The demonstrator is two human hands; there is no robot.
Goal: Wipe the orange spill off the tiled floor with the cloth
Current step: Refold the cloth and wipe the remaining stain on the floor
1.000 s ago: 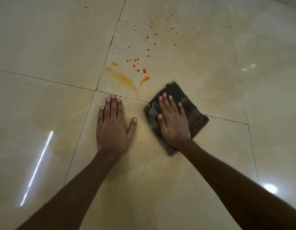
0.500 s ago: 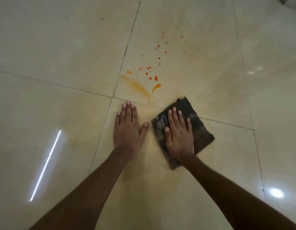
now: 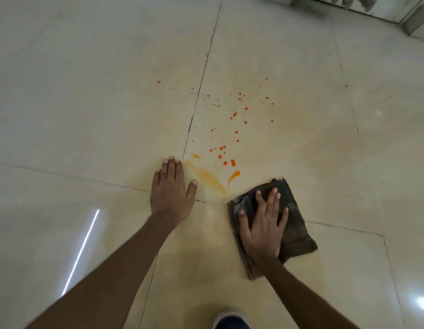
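A dark folded cloth (image 3: 294, 224) lies flat on the cream tiled floor (image 3: 87, 115). My right hand (image 3: 263, 231) presses on it with fingers spread. Just beyond and left of the cloth is the orange spill: a long smear (image 3: 206, 178), a short streak (image 3: 234, 175) and several red-orange droplets (image 3: 232, 162) scattered further away. My left hand (image 3: 171, 191) rests flat on the bare floor, its thumb close to the smear, holding nothing.
Dark grout lines cross near my hands. A blue and white shoe tip (image 3: 231, 321) shows at the bottom edge. A wall base or threshold (image 3: 348, 5) runs along the top right. Light reflections glare at the lower left and lower right.
The camera view has pulled back and shifted, showing more of the spill and a shoe. My left hand has moved forward beside the smear. The cloth has shifted a little right, away from my left hand.
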